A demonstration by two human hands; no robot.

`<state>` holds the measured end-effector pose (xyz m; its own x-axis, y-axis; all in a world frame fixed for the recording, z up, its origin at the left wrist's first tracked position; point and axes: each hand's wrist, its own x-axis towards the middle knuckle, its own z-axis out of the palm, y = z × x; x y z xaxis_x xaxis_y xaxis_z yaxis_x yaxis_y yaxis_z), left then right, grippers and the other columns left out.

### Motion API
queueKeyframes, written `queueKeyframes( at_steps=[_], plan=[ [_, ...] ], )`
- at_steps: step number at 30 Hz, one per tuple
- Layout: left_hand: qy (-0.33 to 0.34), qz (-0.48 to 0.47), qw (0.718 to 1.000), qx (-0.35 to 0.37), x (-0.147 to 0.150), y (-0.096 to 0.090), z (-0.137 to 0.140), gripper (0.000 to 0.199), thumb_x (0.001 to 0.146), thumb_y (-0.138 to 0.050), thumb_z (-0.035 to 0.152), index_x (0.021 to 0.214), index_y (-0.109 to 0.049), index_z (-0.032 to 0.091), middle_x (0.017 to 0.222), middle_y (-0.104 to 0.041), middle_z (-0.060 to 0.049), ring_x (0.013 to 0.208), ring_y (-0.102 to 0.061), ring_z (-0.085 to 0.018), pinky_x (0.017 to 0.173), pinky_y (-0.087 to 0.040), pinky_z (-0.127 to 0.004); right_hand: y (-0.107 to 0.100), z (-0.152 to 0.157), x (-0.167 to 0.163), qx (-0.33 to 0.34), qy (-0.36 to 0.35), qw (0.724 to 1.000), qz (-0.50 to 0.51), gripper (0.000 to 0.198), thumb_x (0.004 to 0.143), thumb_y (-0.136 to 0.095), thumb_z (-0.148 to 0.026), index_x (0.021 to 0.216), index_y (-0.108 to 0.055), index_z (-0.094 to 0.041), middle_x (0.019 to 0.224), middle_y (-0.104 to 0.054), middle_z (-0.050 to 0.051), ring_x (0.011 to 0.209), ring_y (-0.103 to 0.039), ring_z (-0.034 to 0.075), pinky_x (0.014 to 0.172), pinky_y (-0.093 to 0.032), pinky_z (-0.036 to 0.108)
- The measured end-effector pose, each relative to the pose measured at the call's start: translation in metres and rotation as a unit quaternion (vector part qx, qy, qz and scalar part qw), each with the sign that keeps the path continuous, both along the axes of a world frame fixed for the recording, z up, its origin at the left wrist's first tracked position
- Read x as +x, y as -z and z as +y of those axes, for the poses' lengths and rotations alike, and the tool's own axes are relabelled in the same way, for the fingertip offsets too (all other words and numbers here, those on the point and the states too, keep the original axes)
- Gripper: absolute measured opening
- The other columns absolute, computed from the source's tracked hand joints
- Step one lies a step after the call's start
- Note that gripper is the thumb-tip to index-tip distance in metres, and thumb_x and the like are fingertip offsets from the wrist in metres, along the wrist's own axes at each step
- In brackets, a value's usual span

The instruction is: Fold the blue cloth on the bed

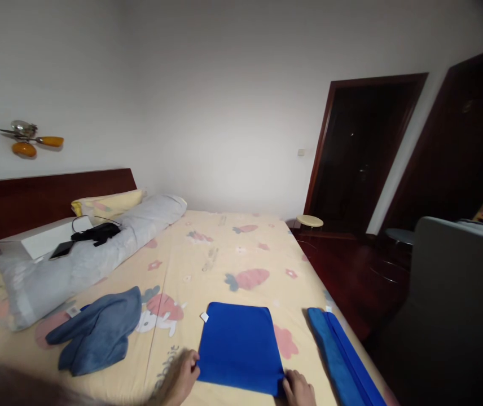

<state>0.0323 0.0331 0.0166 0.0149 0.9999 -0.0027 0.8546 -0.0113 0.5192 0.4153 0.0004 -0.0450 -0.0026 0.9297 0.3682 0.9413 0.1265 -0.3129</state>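
Nearest us, our left hand point(181, 376) and right hand point(298, 389) each pinch a near corner of the folded bright-blue rectangular cloth point(240, 347), which lies flat on the pale yellow carrot-print bedsheet point(224, 254); each grip is narrow, closed on the cloth's edge. We judge this the folding step, with a fold just squared. The next move calls for lifting both corners evenly, clear of the long blue folded cloth point(343, 355) to the right and the crumpled grey-blue towel point(97, 332) to the left.

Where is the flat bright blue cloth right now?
The blue cloth lies flat on the bed near its front edge, between the left hand and right hand, with a crumpled grey-blue cloth to its left.
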Motion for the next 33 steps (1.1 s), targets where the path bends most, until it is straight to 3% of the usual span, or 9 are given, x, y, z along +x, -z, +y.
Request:
queueKeyframes(
  at_steps=[4, 7, 12, 15, 17, 21, 25, 28, 33],
  plan=[
    [-0.043, 0.101, 0.994, -0.003, 0.011, 0.004, 0.004, 0.048, 0.081, -0.038, 0.003, 0.125, -0.056, 0.015, 0.118, -0.069, -0.010, 0.109, -0.064, -0.018, 0.096, -0.048, -0.032, -0.004, 0.011, -0.001, -0.014, 0.046, 0.999, -0.002, 0.029, 0.087, -0.041, -0.037, 0.085, -0.066, -0.024, 0.083, -0.069, 0.008, 0.078, -0.065, 0.022, 0.066, -0.045, 0.034],
    [-0.025, 0.188, 0.981, 0.048, 0.024, 0.018, -0.001, 0.062, 0.080, -0.032, 0.002, 0.137, -0.049, 0.020, 0.140, -0.056, -0.009, 0.131, -0.049, -0.024, 0.111, -0.038, -0.046, 0.002, 0.010, -0.010, 0.050, 0.044, 0.996, -0.064, 0.023, 0.082, -0.049, -0.031, 0.094, -0.066, -0.022, 0.093, -0.070, 0.010, 0.083, -0.065, 0.025, 0.069, -0.047, 0.037],
    [0.222, 0.182, 0.951, 0.110, 0.071, 0.059, -0.010, 0.075, 0.072, -0.038, 0.002, 0.141, -0.042, 0.033, 0.148, -0.047, 0.003, 0.134, -0.046, -0.017, 0.111, -0.040, -0.033, 0.010, 0.007, -0.067, 0.231, -0.107, 0.954, -0.157, 0.042, 0.081, -0.046, -0.020, 0.120, -0.060, -0.022, 0.117, -0.071, 0.004, 0.101, -0.067, 0.018, 0.082, -0.051, 0.028],
    [0.324, 0.172, 0.913, 0.177, 0.086, 0.077, -0.012, 0.079, 0.081, -0.047, 0.019, 0.151, -0.011, 0.028, 0.155, -0.032, -0.001, 0.140, -0.039, -0.019, 0.112, -0.041, -0.035, 0.012, 0.006, -0.097, 0.284, -0.160, 0.923, -0.204, 0.044, 0.083, -0.045, -0.025, 0.124, -0.059, -0.019, 0.121, -0.069, 0.001, 0.104, -0.067, 0.014, 0.081, -0.051, 0.024],
    [0.337, 0.179, 0.909, 0.165, 0.080, 0.077, -0.013, 0.084, 0.084, -0.049, 0.027, 0.150, 0.004, 0.028, 0.156, -0.027, -0.002, 0.141, -0.037, -0.021, 0.111, -0.041, -0.039, 0.015, 0.006, -0.098, 0.306, -0.167, 0.908, -0.231, 0.045, 0.084, -0.045, -0.028, 0.125, -0.058, -0.017, 0.119, -0.070, 0.001, 0.103, -0.067, 0.014, 0.080, -0.052, 0.023],
    [0.277, 0.188, 0.939, 0.080, 0.044, 0.047, -0.017, 0.082, 0.086, -0.045, 0.021, 0.147, 0.007, 0.035, 0.159, -0.014, 0.001, 0.146, -0.026, -0.023, 0.115, -0.035, -0.047, 0.025, 0.001, -0.062, 0.269, -0.153, 0.926, -0.218, 0.064, 0.084, -0.045, -0.028, 0.146, -0.033, -0.018, 0.127, -0.064, 0.002, 0.108, -0.066, 0.015, 0.081, -0.054, 0.025],
    [0.198, 0.192, 0.961, 0.025, 0.013, 0.025, -0.019, 0.071, 0.089, -0.037, 0.019, 0.147, 0.000, 0.037, 0.159, -0.015, 0.002, 0.147, -0.023, -0.023, 0.117, -0.030, -0.054, 0.039, -0.008, -0.020, 0.146, -0.124, 0.972, -0.133, 0.070, 0.087, -0.048, -0.032, 0.150, -0.016, -0.029, 0.138, -0.054, 0.002, 0.119, -0.060, 0.019, 0.086, -0.054, 0.029],
    [0.173, 0.227, 0.958, 0.016, 0.002, 0.031, -0.016, 0.075, 0.082, -0.033, 0.004, 0.146, -0.012, 0.037, 0.157, -0.026, 0.002, 0.145, -0.028, -0.022, 0.116, -0.031, -0.056, 0.044, -0.011, -0.002, 0.069, -0.114, 0.986, -0.100, 0.066, 0.087, -0.045, -0.026, 0.147, -0.021, -0.036, 0.141, -0.050, 0.000, 0.122, -0.057, 0.019, 0.089, -0.053, 0.031],
    [0.199, 0.241, 0.949, 0.049, -0.015, 0.045, -0.005, 0.091, 0.068, -0.025, -0.012, 0.142, -0.032, 0.039, 0.149, -0.043, 0.007, 0.137, -0.042, -0.015, 0.113, -0.040, -0.046, 0.026, -0.005, 0.003, 0.045, -0.148, 0.987, -0.039, 0.050, 0.084, -0.050, -0.026, 0.132, -0.053, -0.033, 0.128, -0.064, 0.002, 0.113, -0.063, 0.019, 0.084, -0.053, 0.028]
  ],
)
